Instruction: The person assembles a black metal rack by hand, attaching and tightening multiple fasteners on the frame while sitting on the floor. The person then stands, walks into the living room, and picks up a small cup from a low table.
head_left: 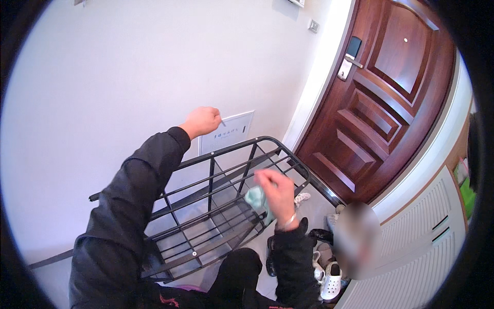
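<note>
A black metal wire rack [211,180] with crossing bars and small bolts stands tilted in front of me, close to the wall. My left hand [202,121] is raised above its far top rail, fingers curled closed. A tiny thin tip shows by those fingers, too small to name. Over the right part of the rack, my right hand [278,193] is closed on a crumpled pale green cloth [254,198], which hangs below the fingers.
A brown panelled door [355,118] with a handle stands at the far right. Several shoes, including a white clog [331,282], lie on the floor near a white louvred cabinet [411,247]. A white panel [234,129] is set in the wall behind the rack.
</note>
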`<state>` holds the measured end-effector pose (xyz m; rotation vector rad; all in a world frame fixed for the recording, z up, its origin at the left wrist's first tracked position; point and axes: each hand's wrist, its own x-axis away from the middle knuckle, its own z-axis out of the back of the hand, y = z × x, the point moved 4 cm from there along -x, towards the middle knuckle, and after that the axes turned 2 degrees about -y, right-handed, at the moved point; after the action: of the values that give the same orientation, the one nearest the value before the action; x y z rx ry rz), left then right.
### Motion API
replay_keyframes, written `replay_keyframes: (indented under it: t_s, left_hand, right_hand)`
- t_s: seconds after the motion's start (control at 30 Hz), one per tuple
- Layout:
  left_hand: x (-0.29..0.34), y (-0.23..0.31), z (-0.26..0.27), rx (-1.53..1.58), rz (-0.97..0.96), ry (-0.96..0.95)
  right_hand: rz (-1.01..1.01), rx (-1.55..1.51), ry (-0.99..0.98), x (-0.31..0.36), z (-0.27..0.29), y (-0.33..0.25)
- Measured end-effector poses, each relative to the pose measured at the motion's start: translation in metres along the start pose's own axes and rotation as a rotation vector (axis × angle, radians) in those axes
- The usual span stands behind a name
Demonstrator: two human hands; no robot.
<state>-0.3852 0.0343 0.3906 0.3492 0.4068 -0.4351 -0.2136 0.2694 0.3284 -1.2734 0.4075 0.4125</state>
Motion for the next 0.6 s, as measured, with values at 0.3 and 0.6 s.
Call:
replay_keyframes:
  t_s: [0.3,0.6]
  left_hand:
    - [0.229,0.061,0.063,0.422,-0.224,-0.377]
    - [0.428,0.019,0.098,0.461,0.476,0.053]
  right_hand:
    - [-0.429,-0.536,0.117,0.163,-0.079,0.017]
    - [-0.203,-0.382,0.214,0.168,-0.116,0.011]
